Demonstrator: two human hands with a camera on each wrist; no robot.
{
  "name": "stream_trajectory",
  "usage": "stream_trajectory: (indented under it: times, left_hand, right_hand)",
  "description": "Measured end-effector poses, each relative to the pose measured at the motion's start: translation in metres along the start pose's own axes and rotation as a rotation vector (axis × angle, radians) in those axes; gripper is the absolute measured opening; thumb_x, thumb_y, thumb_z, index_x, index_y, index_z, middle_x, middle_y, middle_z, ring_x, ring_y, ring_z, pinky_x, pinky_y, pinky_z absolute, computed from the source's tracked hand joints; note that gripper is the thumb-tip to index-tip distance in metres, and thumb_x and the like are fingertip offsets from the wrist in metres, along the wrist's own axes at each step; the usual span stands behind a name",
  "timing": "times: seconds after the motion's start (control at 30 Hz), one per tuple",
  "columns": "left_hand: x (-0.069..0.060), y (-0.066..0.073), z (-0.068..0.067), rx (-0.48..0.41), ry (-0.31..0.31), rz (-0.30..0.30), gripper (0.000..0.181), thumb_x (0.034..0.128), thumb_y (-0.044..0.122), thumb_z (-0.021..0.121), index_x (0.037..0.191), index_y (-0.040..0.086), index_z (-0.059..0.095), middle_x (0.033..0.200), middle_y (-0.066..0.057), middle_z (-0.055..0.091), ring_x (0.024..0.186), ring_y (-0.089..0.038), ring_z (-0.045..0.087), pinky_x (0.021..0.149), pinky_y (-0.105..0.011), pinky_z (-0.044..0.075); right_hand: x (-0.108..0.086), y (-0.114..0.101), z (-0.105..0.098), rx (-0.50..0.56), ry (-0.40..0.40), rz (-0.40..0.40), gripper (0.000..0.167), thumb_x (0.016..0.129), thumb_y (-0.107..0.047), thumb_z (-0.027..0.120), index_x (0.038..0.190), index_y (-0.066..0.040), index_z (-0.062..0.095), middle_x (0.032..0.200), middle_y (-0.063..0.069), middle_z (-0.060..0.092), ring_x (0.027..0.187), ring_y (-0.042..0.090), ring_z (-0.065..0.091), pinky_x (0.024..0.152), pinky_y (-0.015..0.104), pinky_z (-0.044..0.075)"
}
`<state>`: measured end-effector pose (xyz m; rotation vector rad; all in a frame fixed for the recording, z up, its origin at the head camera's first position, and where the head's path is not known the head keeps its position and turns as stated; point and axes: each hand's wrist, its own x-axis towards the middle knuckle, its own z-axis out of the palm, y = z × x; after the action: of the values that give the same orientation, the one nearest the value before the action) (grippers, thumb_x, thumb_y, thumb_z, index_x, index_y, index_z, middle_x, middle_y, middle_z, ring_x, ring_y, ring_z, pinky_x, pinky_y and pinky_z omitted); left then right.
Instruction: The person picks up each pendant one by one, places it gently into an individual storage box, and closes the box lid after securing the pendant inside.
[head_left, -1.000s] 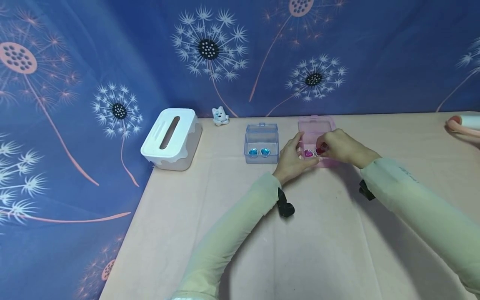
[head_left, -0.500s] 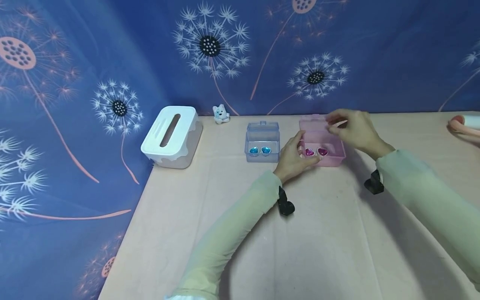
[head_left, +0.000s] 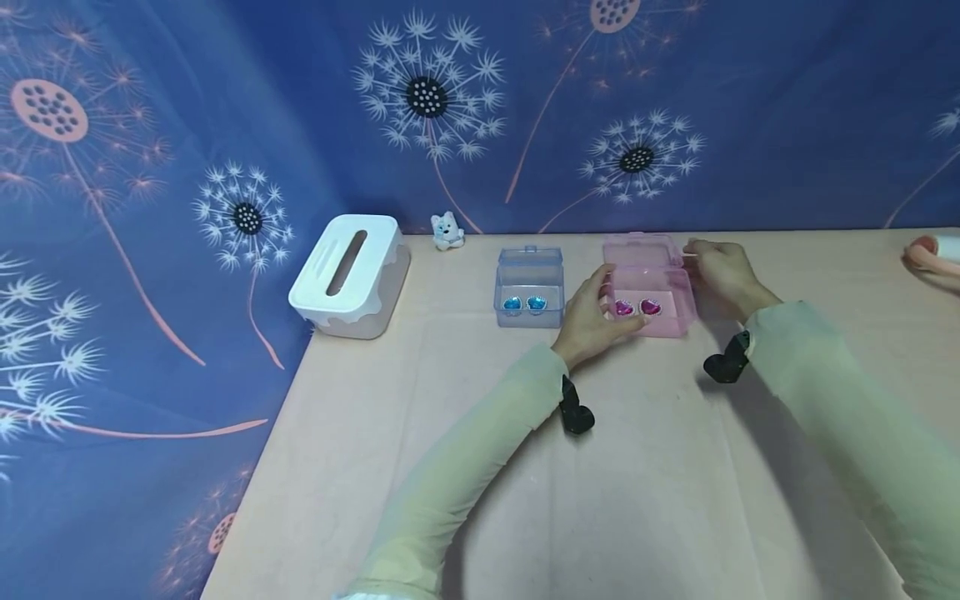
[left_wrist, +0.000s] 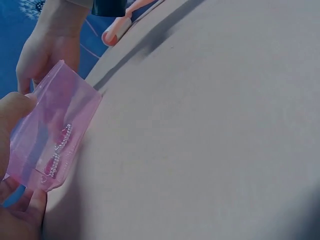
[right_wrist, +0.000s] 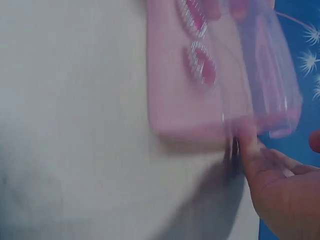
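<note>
A see-through pink plastic box (head_left: 675, 321) stands with its lid (head_left: 641, 250) tilted back. Two pink gems with silvery beaded rims, one at the left (head_left: 624, 308) and one at the right (head_left: 650, 307), lie inside it. My left hand (head_left: 592, 321) grips the box's left end, thumb (left_wrist: 17, 107) and fingers on different sides of it. At the right rear corner is my right hand (head_left: 723, 271). In the right wrist view a finger (right_wrist: 252, 155) of it touches the box where lid and base meet.
Left of the pink box, an opened blue box (head_left: 528, 287) contains two blue gems (head_left: 523, 304). Farther left are a small white animal figurine (head_left: 447, 232) and a white tissue box (head_left: 348, 275). A white and peach object (head_left: 930, 250) lies at the far right, near the blue curtain (head_left: 787, 125).
My right hand was over the right gem inside the pink box, then rose to the lid, and now is at the box's right rear corner. The left hand keeps its hold.
</note>
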<state>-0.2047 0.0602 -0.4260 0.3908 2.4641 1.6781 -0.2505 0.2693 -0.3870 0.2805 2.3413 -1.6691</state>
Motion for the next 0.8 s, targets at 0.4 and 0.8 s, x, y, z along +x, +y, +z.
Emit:
stream_trajectory:
  times: [0.4,0.8]
  left_hand:
    - [0.002,-0.002,0.001,-0.054,0.011,0.025,0.089,0.0738,0.022,0.085,0.146,0.016,0.034,0.14,-0.009,0.051,0.128,-0.017,0.053,0.1,-0.021,0.048]
    - [0.002,-0.002,0.002,-0.095,0.001,0.005,0.089,0.0736,0.018,0.085,0.145,0.013,0.033,0.142,-0.009,0.049,0.13,-0.017,0.05,0.102,-0.02,0.047]
  right_hand:
    - [-0.003,-0.018,-0.007,0.51,-0.096,0.008,0.053,0.099,-0.053,0.039,0.13,-0.011,0.05,0.097,-0.004,0.071,0.091,0.013,0.071,0.085,0.029,0.058]
    - [-0.028,-0.034,0.004,0.269,-0.048,-0.029,0.052,0.092,-0.068,0.037,0.095,-0.024,0.065,0.089,-0.016,0.067,0.089,0.003,0.064,0.099,0.041,0.043]
